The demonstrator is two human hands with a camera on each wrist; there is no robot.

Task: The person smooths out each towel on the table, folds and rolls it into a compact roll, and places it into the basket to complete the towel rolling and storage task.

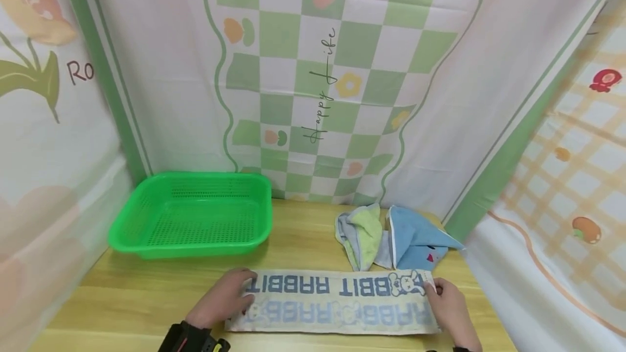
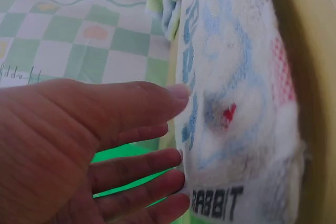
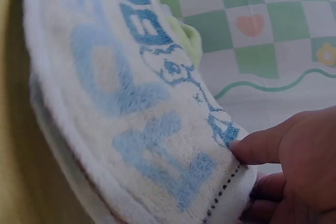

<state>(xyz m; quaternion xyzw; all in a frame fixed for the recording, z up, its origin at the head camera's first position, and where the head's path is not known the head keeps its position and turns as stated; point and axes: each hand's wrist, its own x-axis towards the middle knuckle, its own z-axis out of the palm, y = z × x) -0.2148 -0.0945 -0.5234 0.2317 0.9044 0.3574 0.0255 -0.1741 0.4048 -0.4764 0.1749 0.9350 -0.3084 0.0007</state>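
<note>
Status: RABBIT towel (image 1: 337, 302) lies flat along the front edge of the tabletop (image 1: 303, 243), already folded lengthwise into a long strip, two rows of lettering showing. Judging by that, the long fold is done; the short-way folds are left, and nothing is in the green basket (image 1: 193, 216) at the back-left corner yet.

Left hand (image 1: 226, 297) rests on the towel's left end, fingers (image 2: 152, 156) straight and spread, tips against the cloth, holding nothing. Right hand (image 1: 452, 308) is at the right end; thumb (image 3: 257, 148) pinches the stitched hem against the curled fingers under it, so it's clamped on the towel's edge.

The towel spans between both hands, one end under each, parallel to the front edge.

Two more cloths sit mid-right, behind the towel and apart from it: a green-grey cloth (image 1: 362, 232) and a blue cloth (image 1: 415, 240), both crumpled, untouched. Looks like an early stage overall: one item partly folded, two waiting.
</note>
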